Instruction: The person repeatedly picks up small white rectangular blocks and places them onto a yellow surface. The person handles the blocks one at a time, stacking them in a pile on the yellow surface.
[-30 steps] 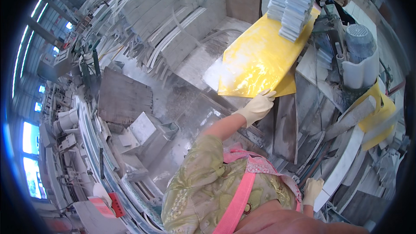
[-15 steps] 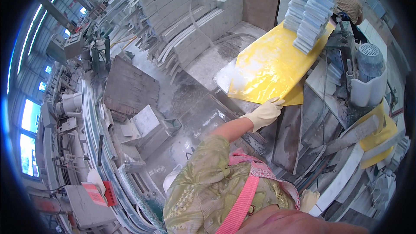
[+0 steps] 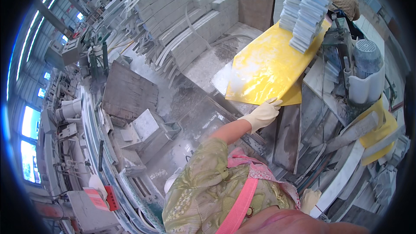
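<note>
My left hand (image 3: pixel 263 116), in a cream rubber glove, pinches the near edge of a wet, shiny yellow sheet (image 3: pixel 260 69). The sheet lies over a bench, and a second yellow layer (image 3: pixel 294 96) shows beneath its near right corner. Toward the far end, two tall stacks of thin whitish stone strips (image 3: pixel 310 15) stand on the yellow sheet. Low at the right beside my apron, my right hand (image 3: pixel 309 200) is only partly visible in a cream glove; its fingers cannot be made out.
Stacked stone slabs (image 3: pixel 186 21) fill the far left. A grey motor (image 3: pixel 367 58) stands right of the bench, near another yellow sheet (image 3: pixel 381 132) and stone offcuts. Dark boards (image 3: pixel 288 136) lean under the bench edge. Another person (image 3: pixel 345 3) bends at the far right.
The view has shifted slightly, so the surroundings sit a little further left. My left hand stays at the yellow sheet's near edge.
</note>
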`<move>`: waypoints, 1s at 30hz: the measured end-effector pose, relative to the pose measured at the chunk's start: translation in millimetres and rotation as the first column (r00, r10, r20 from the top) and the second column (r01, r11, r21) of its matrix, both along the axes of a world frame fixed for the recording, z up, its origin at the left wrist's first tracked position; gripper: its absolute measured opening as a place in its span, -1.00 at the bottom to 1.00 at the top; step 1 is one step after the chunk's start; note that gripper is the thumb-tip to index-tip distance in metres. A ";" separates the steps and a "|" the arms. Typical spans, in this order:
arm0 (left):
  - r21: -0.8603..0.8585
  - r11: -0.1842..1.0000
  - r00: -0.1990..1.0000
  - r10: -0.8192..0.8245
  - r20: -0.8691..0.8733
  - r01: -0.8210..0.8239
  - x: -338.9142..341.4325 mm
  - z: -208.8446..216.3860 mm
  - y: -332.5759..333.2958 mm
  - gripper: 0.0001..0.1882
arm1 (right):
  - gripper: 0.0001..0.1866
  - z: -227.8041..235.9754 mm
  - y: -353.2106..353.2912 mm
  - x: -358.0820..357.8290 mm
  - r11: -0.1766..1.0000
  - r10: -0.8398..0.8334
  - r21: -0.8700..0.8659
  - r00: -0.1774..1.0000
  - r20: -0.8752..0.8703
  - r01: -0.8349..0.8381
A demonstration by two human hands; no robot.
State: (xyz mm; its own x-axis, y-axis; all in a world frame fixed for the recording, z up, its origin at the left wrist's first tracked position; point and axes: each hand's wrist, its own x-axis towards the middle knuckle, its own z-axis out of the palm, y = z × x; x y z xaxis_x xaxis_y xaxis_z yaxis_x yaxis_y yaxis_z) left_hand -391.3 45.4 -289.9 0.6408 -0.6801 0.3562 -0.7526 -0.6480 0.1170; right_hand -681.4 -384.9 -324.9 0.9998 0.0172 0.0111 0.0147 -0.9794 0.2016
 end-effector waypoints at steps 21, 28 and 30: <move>-0.018 1.000 1.000 -0.005 -0.018 0.004 -2.1 10.6 0.0 -0.91 | -0.65 2.5 3.8 1.2 0.996 -0.078 0.037 0.997 0.002 0.078; 0.004 1.000 1.000 -0.008 -0.016 0.008 -2.1 9.7 1.0 -0.86 | -0.64 1.8 3.1 2.3 0.995 -0.095 0.015 0.994 -0.047 0.096; 0.011 1.000 1.000 -0.006 -0.011 0.006 -1.8 8.7 1.0 -0.84 | -0.63 1.0 2.7 2.1 0.995 -0.099 0.004 0.995 -0.031 0.099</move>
State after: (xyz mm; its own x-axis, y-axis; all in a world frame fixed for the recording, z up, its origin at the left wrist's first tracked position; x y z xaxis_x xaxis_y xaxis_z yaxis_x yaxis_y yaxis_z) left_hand -393.1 46.3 -281.2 0.6402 -0.6880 0.3418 -0.7555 -0.6445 0.1177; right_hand -679.3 -382.2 -323.9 0.9965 -0.0819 -0.0194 -0.0765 -0.9775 0.1967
